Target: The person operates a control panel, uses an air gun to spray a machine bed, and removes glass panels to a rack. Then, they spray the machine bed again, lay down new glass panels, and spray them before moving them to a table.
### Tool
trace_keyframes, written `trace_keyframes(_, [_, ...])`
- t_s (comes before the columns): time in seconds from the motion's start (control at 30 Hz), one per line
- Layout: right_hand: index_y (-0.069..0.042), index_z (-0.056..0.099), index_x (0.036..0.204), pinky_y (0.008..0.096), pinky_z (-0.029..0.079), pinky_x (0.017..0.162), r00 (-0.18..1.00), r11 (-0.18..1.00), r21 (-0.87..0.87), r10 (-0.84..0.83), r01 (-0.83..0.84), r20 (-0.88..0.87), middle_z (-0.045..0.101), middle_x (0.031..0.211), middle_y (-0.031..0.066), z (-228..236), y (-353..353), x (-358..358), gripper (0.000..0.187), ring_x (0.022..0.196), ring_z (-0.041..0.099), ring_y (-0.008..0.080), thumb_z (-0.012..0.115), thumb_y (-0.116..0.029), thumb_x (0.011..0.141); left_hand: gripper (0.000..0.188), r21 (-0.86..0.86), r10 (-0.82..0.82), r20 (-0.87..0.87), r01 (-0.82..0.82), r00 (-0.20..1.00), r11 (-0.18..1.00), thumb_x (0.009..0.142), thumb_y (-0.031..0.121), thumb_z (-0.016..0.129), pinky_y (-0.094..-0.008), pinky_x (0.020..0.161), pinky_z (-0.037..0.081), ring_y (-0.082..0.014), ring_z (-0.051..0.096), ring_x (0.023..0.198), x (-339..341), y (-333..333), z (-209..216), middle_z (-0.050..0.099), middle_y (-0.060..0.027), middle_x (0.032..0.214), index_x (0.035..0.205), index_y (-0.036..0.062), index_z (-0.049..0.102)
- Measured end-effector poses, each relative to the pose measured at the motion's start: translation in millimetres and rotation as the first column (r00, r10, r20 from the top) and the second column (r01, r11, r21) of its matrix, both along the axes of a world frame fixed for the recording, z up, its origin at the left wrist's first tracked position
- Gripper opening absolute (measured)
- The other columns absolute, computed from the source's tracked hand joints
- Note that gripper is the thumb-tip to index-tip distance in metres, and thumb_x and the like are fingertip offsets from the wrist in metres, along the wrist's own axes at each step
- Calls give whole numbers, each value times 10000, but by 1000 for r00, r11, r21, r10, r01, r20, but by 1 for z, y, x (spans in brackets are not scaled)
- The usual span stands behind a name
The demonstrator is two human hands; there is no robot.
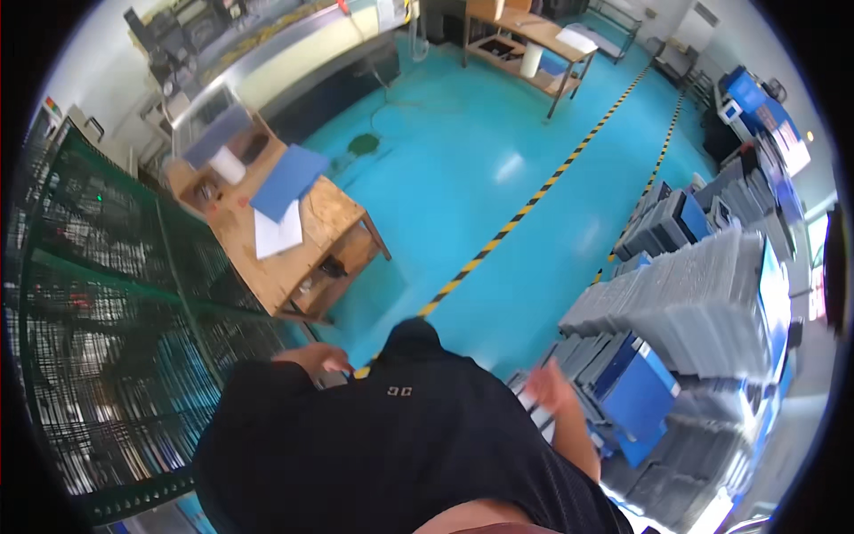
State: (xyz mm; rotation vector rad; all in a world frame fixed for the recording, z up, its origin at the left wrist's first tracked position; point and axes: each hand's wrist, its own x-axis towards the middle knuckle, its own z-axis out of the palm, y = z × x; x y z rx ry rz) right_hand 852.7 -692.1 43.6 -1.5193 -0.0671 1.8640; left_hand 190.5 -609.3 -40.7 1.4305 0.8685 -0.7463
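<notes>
My left hand hangs out from the dark sleeve, beside the front end of the wooden workbench. Its fingers are loosely apart and nothing shows in them. On the other side of my body, my right hand is slightly blurred, fingers apart and no object seen in it. Behind it, a little to the right, stand grey panels with blue sheets; whether the hand touches them I cannot tell. A blue folder-like sheet and white paper lie on the workbench.
Tall dark-green wire racks line the left side. Large stacks of thin grey panels crowd the right. Yellow-and-black floor tape runs away over the turquoise floor. Another wooden table stands far ahead, and a long machine at far left.
</notes>
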Motion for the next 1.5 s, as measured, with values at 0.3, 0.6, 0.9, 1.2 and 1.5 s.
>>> trace_keyframes(0.3, [-49,601,1069,333,546,564,852,958,255,-25,-128,523,650,900,81,44,453,66,366,702,640,201,596,-400,965,428,-184,863,58,-845,501,503,939,463,610,-400,696,510,-184,638,803,98,163,-57,668,-56,1018,1172,108,666])
trace_keyframes(0.6, [-89,569,898,405,467,487,-14,-114,60,557,-992,831,579,698,65,-42,673,-47,316,614,604,226,579,-401,940,450,665,587,362,-642,724,382,878,327,668,-388,725,560,-237,675,880,-17,472,-16,676,-142,1050,1243,67,630])
trace_keyframes(0.9, [-57,575,1187,414,503,493,503,482,-197,861,-854,-71,610,778,93,-26,1001,-172,520,665,627,215,593,-516,943,451,121,925,108,-919,-365,-376,912,287,681,-319,677,500,-145,583,770,-10,604,29,635,-64,970,1263,26,570])
trace_keyframes(1.2, [-84,526,1261,334,549,588,-87,84,-185,649,-979,756,603,1093,90,56,1313,-393,525,814,615,198,619,-483,933,323,16,390,17,-390,-920,-921,929,370,625,-326,581,483,-171,565,704,-76,625,-15,605,-46,917,1185,177,580])
trace_keyframes(1.5, [-109,604,1109,399,525,716,-371,-217,-402,856,-889,359,585,923,23,13,1383,-504,326,913,615,213,622,-398,958,298,-182,-876,-48,866,-480,-465,1020,373,553,-258,406,411,-147,529,517,-210,513,-102,566,-60,687,931,89,548])
